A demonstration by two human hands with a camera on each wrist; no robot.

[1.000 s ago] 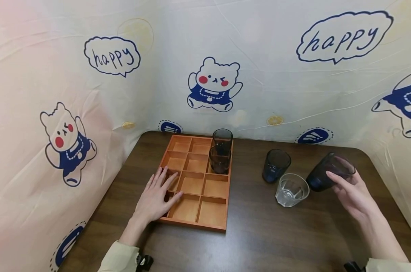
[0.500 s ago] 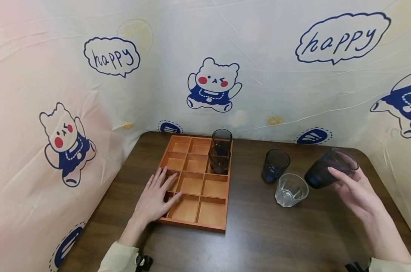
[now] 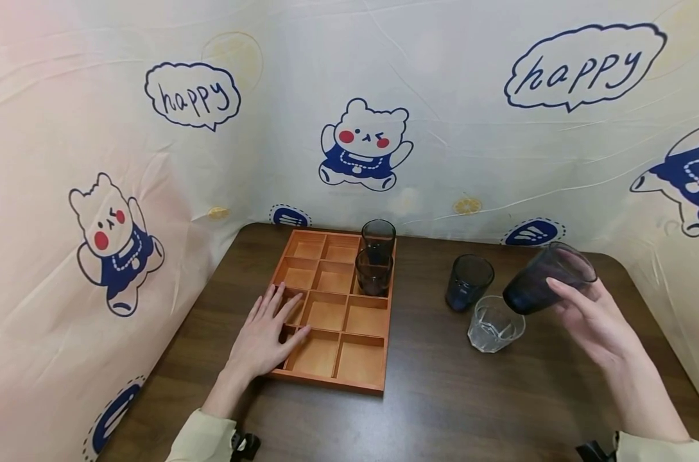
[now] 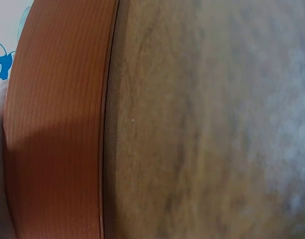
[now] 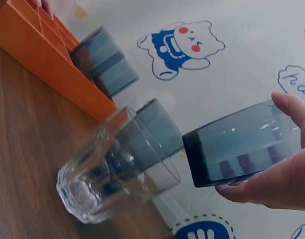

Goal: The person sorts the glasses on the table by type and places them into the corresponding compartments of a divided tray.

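Observation:
My right hand (image 3: 594, 321) holds a dark blue-tinted drinking glass (image 3: 548, 279), thumb on the near side and fingers behind. The glass is tilted, its base pointing left and its rim toward the palm. In the head view its base overlaps the rim of a clear faceted glass (image 3: 495, 327) standing on the table; the right wrist view shows the tinted glass (image 5: 237, 149) above the table. Another dark glass (image 3: 467, 282) stands behind the clear one. My left hand (image 3: 262, 337) rests, fingers spread, on the left edge of a wooden compartment tray (image 3: 332, 385).
Two dark glasses stand in the tray's right column, a rear one (image 3: 379, 232) and a nearer one (image 3: 374, 276). A printed cloth (image 3: 441, 128) rises behind and beside the brown table (image 3: 436, 404). In the left wrist view, the tray's side (image 4: 60, 119) fills the left part.
My right hand has lifted the tinted glass a little and carried it left, so its base now overlaps the clear glass's rim in view. The left hand and tray have stayed put.

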